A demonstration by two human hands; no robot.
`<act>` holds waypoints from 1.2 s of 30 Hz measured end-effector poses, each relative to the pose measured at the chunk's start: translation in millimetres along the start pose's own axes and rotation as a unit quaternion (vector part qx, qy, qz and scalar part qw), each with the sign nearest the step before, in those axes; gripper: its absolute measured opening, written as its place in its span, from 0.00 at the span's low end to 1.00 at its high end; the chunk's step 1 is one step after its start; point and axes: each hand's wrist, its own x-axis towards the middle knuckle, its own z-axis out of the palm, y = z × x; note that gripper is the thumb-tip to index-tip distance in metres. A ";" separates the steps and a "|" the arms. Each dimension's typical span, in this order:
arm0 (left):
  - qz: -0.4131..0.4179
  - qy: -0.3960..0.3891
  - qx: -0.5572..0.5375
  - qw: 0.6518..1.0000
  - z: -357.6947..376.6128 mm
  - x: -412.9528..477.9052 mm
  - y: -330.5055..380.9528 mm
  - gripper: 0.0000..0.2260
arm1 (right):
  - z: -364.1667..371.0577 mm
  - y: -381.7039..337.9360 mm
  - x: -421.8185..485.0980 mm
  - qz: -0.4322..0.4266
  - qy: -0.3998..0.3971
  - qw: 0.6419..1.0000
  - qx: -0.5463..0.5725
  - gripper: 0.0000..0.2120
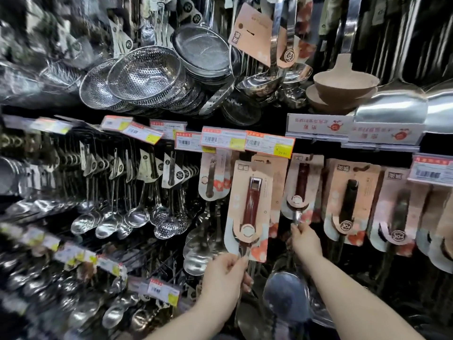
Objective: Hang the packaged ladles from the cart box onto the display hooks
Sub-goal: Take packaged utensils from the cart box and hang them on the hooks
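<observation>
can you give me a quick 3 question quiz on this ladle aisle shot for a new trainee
1. True or false: the left hand grips the shaft just below the card of the red-handled packaged ladle.
2. Multiple choice: what does the right hand pinch? A) a yellow price tag B) the metal shaft of the neighbouring carded ladle C) a perforated strainer
3. Fill in: the row of price tags sits ___ the pink-carded ladles.

Key
1. True
2. B
3. above
</observation>
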 end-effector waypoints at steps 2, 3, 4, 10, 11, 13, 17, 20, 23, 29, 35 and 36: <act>-0.008 0.000 -0.007 1.000 3.6 -2.4 -0.4 0.12 | -1.4 4.4 0.0 0.003 -0.020 1.000 -0.013 0.15; -0.011 0.001 -0.012 1.000 4.3 -3.3 -0.6 0.12 | -1.7 5.7 -0.8 0.011 -0.027 1.000 -0.010 0.16; -0.010 0.000 -0.013 1.000 4.6 -3.8 -1.0 0.12 | -2.6 5.7 -2.9 0.020 -0.035 0.999 -0.005 0.16; 0.003 -0.022 -0.014 1.000 12.8 -9.3 -2.7 0.12 | -21.5 -0.7 -47.7 0.010 -0.040 0.996 -0.085 0.17; 0.002 -0.029 -0.021 0.999 15.0 -10.2 -2.7 0.12 | -27.0 -5.7 -58.4 -0.007 -0.031 0.999 -0.038 0.17; 0.004 -0.046 -0.022 0.999 21.3 -10.9 -2.3 0.13 | -39.6 -21.0 -80.5 0.025 -0.083 0.979 0.185 0.21; 0.017 -0.073 -0.019 0.997 38.1 -11.8 3.6 0.13 | -60.8 -45.3 -110.9 0.012 -0.170 0.928 0.330 0.22; 0.033 -0.092 -0.020 0.995 50.7 -12.8 10.9 0.13 | -66.5 -52.5 -117.8 -0.033 -0.092 0.948 0.303 0.12; 0.032 -0.107 -0.049 0.993 60.5 -13.5 18.7 0.13 | -72.7 -56.8 -116.7 -0.052 -0.030 0.956 0.287 0.07; 0.051 -0.128 -0.043 0.989 69.2 -7.8 27.3 0.13 | -83.3 -62.1 -105.5 -0.064 -0.010 0.963 0.261 0.09; 0.048 -0.136 -0.045 0.989 73.1 1.5 27.3 0.10 | -84.1 -63.1 -96.0 -0.062 -0.005 0.964 0.260 0.10; 0.045 -0.135 -0.047 0.989 73.6 2.9 26.0 0.10 | -82.7 -61.6 -94.1 -0.057 -0.007 0.964 0.259 0.11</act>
